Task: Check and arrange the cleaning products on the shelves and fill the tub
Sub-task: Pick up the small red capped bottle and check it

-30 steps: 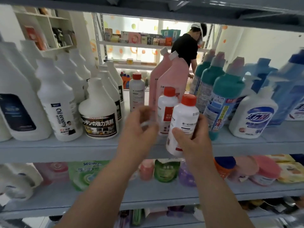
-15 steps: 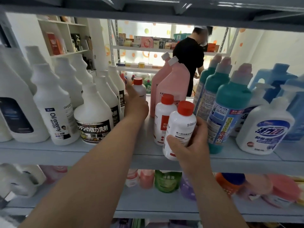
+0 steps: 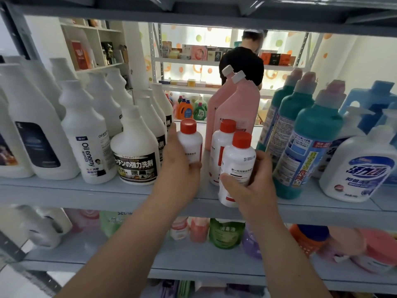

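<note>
As both long axes run near vertical: left hand [image 3: 180, 171] fingers curled round left bottle [image 3: 190, 145]; right hand [image 3: 252, 187] fingers clamped on right bottle [image 3: 237, 164] at shelf [image 3: 86, 190] edge; middle bottle [image 3: 220, 147] between.

Cleaner bottles [image 3: 137, 147] on grey shelf [image 3: 64, 191]

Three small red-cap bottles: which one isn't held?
The middle bottle, standing free on the shelf. The left hand grips the left bottle; the right hand grips the front bottle.
</note>
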Motion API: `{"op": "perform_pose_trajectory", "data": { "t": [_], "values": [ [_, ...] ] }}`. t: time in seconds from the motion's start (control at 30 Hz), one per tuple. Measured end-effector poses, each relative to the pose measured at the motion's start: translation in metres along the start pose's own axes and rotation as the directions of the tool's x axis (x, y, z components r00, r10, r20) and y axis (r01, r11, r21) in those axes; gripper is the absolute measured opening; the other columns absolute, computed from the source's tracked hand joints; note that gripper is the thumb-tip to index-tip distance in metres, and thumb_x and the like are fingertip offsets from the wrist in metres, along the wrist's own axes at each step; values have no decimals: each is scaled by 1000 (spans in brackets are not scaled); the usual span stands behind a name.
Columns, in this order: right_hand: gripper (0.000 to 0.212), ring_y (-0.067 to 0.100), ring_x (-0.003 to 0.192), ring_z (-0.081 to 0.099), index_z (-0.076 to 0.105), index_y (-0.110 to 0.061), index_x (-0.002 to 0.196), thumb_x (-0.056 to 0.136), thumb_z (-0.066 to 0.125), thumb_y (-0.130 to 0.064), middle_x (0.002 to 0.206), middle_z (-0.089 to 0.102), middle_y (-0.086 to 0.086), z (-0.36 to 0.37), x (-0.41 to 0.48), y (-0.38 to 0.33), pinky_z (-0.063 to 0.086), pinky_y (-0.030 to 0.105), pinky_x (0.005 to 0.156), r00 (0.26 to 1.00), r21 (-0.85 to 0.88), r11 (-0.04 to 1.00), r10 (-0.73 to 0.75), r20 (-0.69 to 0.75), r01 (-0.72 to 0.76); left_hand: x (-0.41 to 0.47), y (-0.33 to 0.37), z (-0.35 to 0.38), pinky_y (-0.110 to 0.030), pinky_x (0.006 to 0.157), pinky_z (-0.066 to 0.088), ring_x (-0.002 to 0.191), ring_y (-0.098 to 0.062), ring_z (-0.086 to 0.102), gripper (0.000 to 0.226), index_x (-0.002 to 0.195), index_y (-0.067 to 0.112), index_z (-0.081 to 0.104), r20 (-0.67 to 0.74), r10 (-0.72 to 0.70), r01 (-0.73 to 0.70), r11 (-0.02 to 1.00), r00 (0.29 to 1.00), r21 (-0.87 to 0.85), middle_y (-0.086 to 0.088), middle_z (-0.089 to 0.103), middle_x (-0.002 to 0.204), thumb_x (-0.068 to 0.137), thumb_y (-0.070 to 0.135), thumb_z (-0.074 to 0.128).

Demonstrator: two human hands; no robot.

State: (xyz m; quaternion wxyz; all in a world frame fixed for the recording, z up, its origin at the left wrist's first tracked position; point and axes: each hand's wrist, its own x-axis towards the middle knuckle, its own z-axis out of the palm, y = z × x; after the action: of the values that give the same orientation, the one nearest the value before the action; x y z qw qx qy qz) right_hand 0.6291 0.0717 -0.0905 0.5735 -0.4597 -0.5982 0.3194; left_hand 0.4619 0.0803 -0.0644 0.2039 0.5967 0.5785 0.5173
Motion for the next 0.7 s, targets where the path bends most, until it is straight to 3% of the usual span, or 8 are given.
{"op": "perform_pose_trajectory", "data": {
  "t": [0.13,0.23,0.33,0.43,0.53,0.7],
  "values": [
    [61,-16,85,64,44,-34,115,79,85,-8,103,64,-19,13,5,-7,48,3,64,1000,-35,999,19,6,-19,-30,2,-23,-41,116,40,137,-9,42,94,159,33,10,25,34,-33,999,999,-28,7,39,154,89,2,65],
    [64,-24,83,59,42,-28,122,79,85,-9,102,60,-24,29,9,-10,44,-1,63,1000,-75,997,16,6,-15,-47,-3,-41,-44,114,42,143,-9,39,95,160,35,11,2,73,-73,997,997,-14,10,35,158,90,4,68],
    [67,-11,88,61,38,-33,126,80,84,-15,109,59,-19,46,13,-13,46,5,61,999,-91,995,29,15,-27,-56,-7,-60,-41,112,45,142,-9,42,96,159,39,12,-37,99,-100,995,994,-22,13,37,158,90,6,71],
    [64,-5,86,56,37,-30,128,84,81,-16,107,56,-18,63,19,-15,44,4,58,998,-94,995,49,27,-47,-56,-11,-76,-25,99,47,131,-2,50,95,159,40,15,-50,84,-85,996,995,-35,16,43,152,89,10,73],
    [60,-10,83,54,37,-28,122,84,82,-17,103,54,-19,80,27,-15,43,2,57,998,-113,993,50,49,-44,-54,-16,-88,-26,89,49,114,-4,60,88,153,38,25,-59,31,-35,997,998,-68,15,56,134,87,14,77],
    [64,-1,95,59,39,-26,118,78,89,-27,111,57,-10,110,46,-14,42,13,72,997,-140,989,54,56,-46,-55,-25,-103,-8,68,47,96,15,60,70,127,38,31,-56,-38,31,993,998,-118,26,59,112,82,18,80]
  ]
}}
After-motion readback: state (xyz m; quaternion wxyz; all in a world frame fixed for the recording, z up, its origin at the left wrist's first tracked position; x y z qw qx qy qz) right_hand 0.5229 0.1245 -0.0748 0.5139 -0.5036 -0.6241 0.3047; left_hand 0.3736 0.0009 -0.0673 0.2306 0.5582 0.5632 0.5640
